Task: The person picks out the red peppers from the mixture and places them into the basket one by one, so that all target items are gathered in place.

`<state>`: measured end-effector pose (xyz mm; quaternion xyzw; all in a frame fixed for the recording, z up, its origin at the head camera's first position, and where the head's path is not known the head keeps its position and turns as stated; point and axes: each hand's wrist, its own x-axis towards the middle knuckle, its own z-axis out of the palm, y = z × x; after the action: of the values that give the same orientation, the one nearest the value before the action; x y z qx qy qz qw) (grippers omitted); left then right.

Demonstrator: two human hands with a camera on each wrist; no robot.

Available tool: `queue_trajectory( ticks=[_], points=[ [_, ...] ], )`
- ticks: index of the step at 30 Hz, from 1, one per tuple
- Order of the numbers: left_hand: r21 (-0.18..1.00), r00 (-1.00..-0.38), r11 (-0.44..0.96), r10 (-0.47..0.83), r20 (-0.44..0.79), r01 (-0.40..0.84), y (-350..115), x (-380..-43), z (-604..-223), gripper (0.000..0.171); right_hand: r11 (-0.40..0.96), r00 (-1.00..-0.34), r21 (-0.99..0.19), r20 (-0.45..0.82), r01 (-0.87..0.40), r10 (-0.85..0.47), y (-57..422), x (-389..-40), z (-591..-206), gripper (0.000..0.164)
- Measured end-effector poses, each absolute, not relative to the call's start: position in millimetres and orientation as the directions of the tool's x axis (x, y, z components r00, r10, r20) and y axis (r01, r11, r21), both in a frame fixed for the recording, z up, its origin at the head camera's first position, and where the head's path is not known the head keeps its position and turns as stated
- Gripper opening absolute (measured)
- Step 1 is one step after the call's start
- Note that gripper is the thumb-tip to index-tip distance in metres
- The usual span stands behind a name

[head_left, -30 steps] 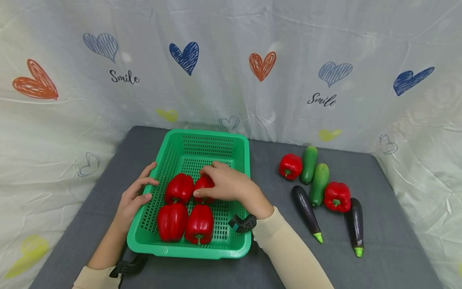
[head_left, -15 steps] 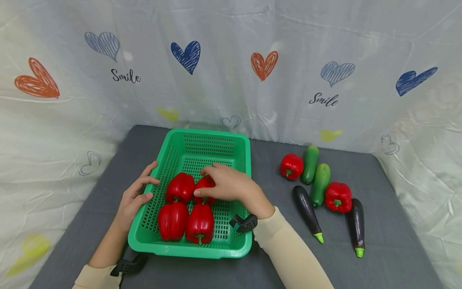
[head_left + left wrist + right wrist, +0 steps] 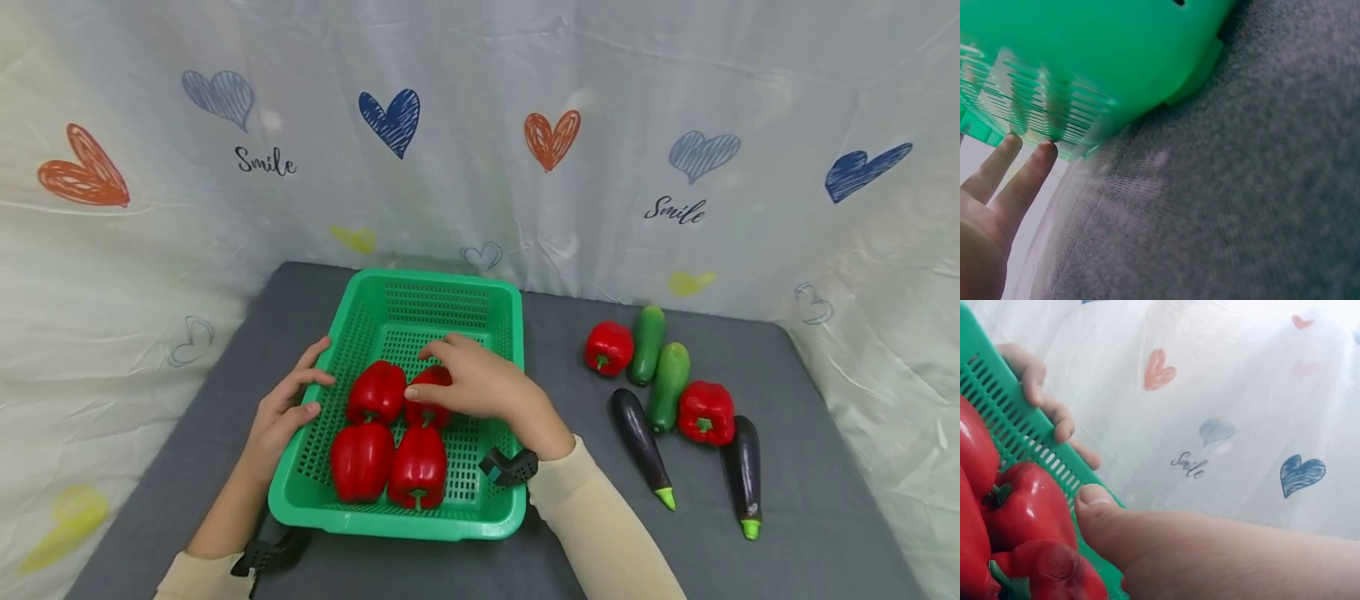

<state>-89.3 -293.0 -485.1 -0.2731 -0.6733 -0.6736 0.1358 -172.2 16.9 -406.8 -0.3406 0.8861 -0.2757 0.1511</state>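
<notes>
A green plastic basket (image 3: 420, 525) with slotted walls holds several red bell peppers. My left hand (image 3: 277, 421) grips its left side, fingertips hooked over the rim; in the left wrist view two fingers (image 3: 1025, 178) lie against the outer wall. Inside the basket, my right hand (image 3: 483, 383) is over the back right bell pepper (image 3: 433, 415), partly hiding it, with thumb and fingers spread apart. Beside that one sits another bell pepper (image 3: 377, 392), with two more in front, the left one (image 3: 362, 462) and the right one (image 3: 417, 468).
Right of the basket, on the grey cloth, lie a red bell pepper (image 3: 609, 348), two cucumbers, one behind (image 3: 647, 346) and one nearer (image 3: 669, 387), another bell pepper (image 3: 707, 412) and two eggplants, left (image 3: 640, 446) and right (image 3: 743, 471). A white curtain (image 3: 480, 150) hangs behind.
My right thumb has lifted slightly up and off the back right bell pepper, and the hand has loosened. The left hand stays on the basket rim; the view has shifted slightly.
</notes>
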Motion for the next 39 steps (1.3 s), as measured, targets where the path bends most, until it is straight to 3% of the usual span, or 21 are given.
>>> queue_trajectory(
  ticks=[16,39],
  points=[
    [0.820,-0.801,-0.064,0.180,0.571,0.569,-292,-89,-488,0.035,0.477,-0.767,-0.717,0.126,-0.509,-0.630,24,-171,-403,0.050],
    [0.811,-0.791,-0.079,0.185,0.583,0.580,-292,-91,-489,0.035,0.506,-0.799,-0.662,0.247,-0.552,-0.548,57,-168,-383,0.045]
  ],
)
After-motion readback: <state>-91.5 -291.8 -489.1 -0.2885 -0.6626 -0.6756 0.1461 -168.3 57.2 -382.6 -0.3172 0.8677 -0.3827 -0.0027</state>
